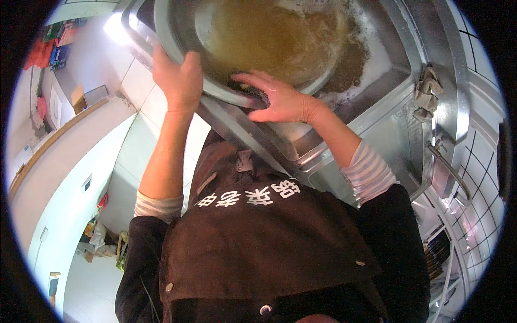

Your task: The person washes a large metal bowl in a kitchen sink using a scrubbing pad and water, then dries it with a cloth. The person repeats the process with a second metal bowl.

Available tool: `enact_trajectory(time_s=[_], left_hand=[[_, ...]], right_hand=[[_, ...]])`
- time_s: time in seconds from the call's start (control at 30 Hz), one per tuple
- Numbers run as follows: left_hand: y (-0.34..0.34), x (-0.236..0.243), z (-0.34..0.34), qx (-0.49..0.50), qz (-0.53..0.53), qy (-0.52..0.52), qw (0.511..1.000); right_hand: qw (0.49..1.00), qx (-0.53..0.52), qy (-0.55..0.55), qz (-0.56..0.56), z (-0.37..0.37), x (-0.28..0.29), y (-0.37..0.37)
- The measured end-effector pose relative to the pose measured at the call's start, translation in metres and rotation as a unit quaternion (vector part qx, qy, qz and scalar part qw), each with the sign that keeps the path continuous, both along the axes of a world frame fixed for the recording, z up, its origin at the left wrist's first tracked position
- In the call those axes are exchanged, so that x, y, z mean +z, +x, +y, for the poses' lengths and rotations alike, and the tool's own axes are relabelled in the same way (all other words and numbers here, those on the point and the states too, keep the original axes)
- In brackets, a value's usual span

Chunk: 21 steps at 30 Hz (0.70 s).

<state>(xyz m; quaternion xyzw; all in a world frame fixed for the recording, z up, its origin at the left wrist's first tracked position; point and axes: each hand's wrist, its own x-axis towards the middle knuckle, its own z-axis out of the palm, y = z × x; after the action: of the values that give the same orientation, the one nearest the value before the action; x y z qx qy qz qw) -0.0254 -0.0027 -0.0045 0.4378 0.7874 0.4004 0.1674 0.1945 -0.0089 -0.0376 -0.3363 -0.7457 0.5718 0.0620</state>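
Apron (258,253), dark brown, fills the near view, with striped cuffs (369,173) pushed up the forearms. Beyond it, 2 hands work a wide steel basin (177,37) tilted in the steel sink (393,118). The left hand (180,81) is closed over the basin's near rim, thumb inside, fingers curled behind. The right hand (280,99) lies nearly flat, pressing a dark scouring pad (253,89) against the rim. Murky brown water (280,37) sloshes inside, so the basin likely handles heavy, rigid and slippery; the rolled rim looks the surest hold. Farther right sit a rag (425,91) and faucet (447,167).
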Motion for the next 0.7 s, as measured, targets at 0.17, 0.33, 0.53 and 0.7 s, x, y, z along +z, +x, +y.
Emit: enact_trajectory(time_s=[0.17, 0.33, 0.53, 0.7], left_hand=[[-0.005, -0.003, 0.01, -0.001, -0.01, -0.005, 1.0], [-0.007, -0.006, 0.017, -0.038, 0.035, -0.023, 0.998], [-0.008, -0.006, 0.019, -0.046, 0.008, -0.01, 0.999], [-0.007, -0.005, 0.017, -0.044, 0.027, -0.013, 0.999]], right_hand=[[0.962, 0.064, 0.127, -0.234, -0.001, -0.027, 0.047], [0.823, 0.077, 0.316, -0.466, 0.04, -0.034, 0.097], [0.667, 0.021, 0.509, -0.544, 0.118, -0.078, 0.12], [0.735, 0.054, 0.434, -0.518, 0.078, -0.077, 0.086]])
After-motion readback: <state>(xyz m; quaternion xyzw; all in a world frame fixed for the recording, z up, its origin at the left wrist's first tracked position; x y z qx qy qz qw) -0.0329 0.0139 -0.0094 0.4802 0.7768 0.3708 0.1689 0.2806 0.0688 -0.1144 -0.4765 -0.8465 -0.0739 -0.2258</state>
